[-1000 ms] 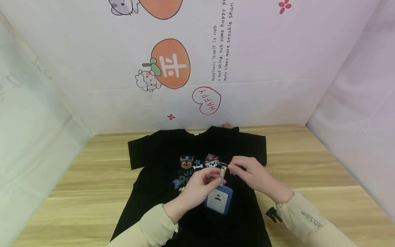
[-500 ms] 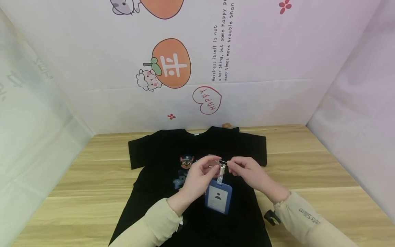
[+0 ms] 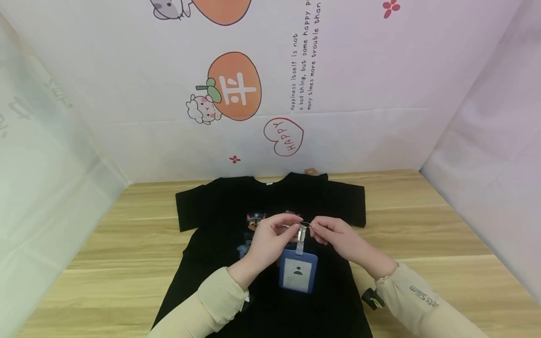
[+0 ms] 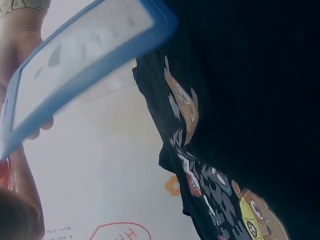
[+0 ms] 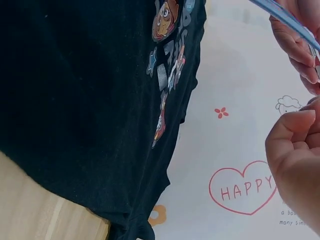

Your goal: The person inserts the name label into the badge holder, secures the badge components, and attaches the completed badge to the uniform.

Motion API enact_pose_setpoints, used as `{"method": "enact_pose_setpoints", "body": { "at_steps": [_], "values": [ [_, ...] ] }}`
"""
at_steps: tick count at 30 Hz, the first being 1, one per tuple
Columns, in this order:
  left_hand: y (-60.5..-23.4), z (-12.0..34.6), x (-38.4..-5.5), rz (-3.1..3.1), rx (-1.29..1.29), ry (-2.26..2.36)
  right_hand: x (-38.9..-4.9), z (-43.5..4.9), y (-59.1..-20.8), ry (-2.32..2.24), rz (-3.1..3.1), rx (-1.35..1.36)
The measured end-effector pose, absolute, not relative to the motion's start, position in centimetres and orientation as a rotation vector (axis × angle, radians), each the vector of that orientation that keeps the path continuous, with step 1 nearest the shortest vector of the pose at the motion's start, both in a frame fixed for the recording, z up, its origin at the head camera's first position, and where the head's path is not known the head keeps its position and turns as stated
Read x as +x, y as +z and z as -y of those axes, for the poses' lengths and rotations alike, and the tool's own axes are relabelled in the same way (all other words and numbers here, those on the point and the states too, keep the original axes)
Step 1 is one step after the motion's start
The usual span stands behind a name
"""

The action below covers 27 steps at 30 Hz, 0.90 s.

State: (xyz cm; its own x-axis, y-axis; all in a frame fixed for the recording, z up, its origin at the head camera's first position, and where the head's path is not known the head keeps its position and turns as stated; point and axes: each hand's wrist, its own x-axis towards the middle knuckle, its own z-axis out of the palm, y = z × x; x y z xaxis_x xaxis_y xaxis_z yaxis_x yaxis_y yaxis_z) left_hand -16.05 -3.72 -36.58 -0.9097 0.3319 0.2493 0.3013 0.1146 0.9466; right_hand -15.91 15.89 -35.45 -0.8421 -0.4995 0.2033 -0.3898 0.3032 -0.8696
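A blue-framed ID badge (image 3: 297, 272) hangs upright below a clear strap and a metal clip (image 3: 301, 233), over the black T-shirt (image 3: 220, 263). My left hand (image 3: 272, 241) pinches the clip between thumb and fingers. With thumb and index finger, my right hand (image 3: 336, 234) pinches the end of a thin metal pin (image 3: 306, 224) that stands out from the top of the clip. Close up in the left wrist view, the badge (image 4: 85, 60) crosses in front of the left hand. Only the badge's edge (image 5: 285, 20) shows in the right wrist view, above the right hand (image 5: 300, 160).
The T-shirt lies spread on a wood-grain table (image 3: 431, 234), its cartoon print (image 3: 255, 220) partly behind the left hand. A white printed sheet (image 3: 359, 94) rises behind the table, with pale side walls (image 3: 486, 131) left and right.
My left hand has moved up a little with the clip, closer to the right hand. The badge, tilted before, now hangs straighter and faces up more plainly. The T-shirt stays put.
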Motion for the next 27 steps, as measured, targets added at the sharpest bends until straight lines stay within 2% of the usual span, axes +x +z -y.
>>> {"method": "enact_pose_setpoints", "body": {
  "at_steps": [27],
  "values": [
    [-37.0,3.9,-16.8,-2.237,0.721,2.045,-16.1,-14.8,-36.0,-1.642,-2.402,-0.726]
  ]
}}
